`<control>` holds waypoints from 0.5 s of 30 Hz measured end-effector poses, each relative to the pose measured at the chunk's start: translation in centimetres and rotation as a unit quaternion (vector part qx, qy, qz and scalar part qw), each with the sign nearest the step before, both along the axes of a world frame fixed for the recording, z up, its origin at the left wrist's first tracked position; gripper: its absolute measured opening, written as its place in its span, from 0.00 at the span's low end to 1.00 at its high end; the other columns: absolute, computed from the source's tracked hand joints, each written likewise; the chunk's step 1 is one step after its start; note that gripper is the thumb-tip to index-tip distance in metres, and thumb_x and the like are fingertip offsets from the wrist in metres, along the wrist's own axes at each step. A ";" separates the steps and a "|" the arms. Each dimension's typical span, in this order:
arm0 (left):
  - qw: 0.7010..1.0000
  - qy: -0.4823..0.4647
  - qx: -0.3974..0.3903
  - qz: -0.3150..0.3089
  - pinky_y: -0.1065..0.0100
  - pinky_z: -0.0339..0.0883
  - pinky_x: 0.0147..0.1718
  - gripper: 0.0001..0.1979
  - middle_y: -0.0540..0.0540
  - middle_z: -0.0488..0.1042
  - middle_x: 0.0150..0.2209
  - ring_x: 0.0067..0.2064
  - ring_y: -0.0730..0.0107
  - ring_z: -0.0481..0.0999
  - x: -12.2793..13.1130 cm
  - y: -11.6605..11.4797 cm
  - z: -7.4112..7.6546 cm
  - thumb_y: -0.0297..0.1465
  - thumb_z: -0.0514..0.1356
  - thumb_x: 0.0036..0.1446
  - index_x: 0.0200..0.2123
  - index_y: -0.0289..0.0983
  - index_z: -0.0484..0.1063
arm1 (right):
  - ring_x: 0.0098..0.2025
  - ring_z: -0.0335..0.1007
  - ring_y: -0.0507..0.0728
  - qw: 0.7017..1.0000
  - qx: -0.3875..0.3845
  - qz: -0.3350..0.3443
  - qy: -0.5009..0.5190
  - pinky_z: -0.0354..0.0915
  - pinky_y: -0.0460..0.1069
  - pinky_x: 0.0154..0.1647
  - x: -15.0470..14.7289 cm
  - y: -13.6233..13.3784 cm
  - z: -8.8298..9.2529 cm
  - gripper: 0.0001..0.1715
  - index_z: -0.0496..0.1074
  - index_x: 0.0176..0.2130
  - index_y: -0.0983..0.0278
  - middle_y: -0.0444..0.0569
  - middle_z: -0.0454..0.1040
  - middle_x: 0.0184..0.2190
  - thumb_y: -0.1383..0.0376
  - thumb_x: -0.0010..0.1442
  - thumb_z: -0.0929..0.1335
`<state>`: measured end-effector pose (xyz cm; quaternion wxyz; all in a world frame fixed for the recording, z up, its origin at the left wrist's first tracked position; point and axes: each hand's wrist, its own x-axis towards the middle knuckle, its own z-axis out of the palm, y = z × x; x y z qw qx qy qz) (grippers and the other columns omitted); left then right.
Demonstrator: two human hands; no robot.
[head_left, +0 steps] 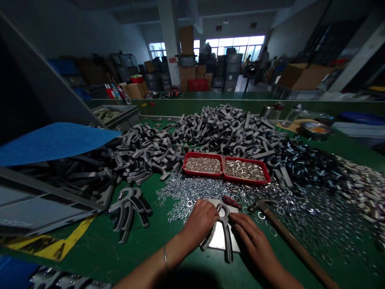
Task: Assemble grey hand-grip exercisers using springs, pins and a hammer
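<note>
1. Fingers [209, 212] of the left hand [200, 221] sit curled and closed over the top of a grey-and-black forked moulded handle [227, 241] with a bright metal loop at its crown. From my remote view, that reads as a downward hold. The right hand [251, 241] lies spread, its fingers [240, 224] at the handle's right limb, though I can't tell whether they grip or only touch.
2. That handle lies on a pale flat metal plate [218, 245] on the green table [120, 257]. If the plate slid on the smooth surface, the handle could shift out from under the left hand.
3. A long wooden-handled hammer [294, 241] lies just beside the right hand, with a small red-handled tool [231, 202] above the handle. A careless sweep of the right wrist could knock either one into the work.
4. Loose silvery metal washers [192, 192] spread right up to the plate. One caught beneath it could tilt it and make the handle rock.
5. Farther out sits a red two-compartment plastic tray [203, 175] of small silver fasteners, backed by a heap of grey moulded parts [225, 128]. A bump could spill fasteners among the washers, or bring parts sliding down onto the tray.
</note>
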<state>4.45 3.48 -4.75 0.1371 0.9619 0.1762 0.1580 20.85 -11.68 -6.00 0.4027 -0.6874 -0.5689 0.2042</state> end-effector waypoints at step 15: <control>0.992 -0.028 -0.105 -0.058 0.57 0.60 0.54 0.15 0.44 0.73 0.54 0.54 0.60 0.69 -3.1 0.2 0.9 0.29 0.54 0.68 0.56 0.43 0.67 | 0.50 0.74 0.62 0.999 -0.006 -0.034 -0.007 0.70 0.57 0.52 0.7 -2.7 0.2 0.16 0.75 0.50 0.53 0.50 0.78 0.47 0.58 0.69 0.60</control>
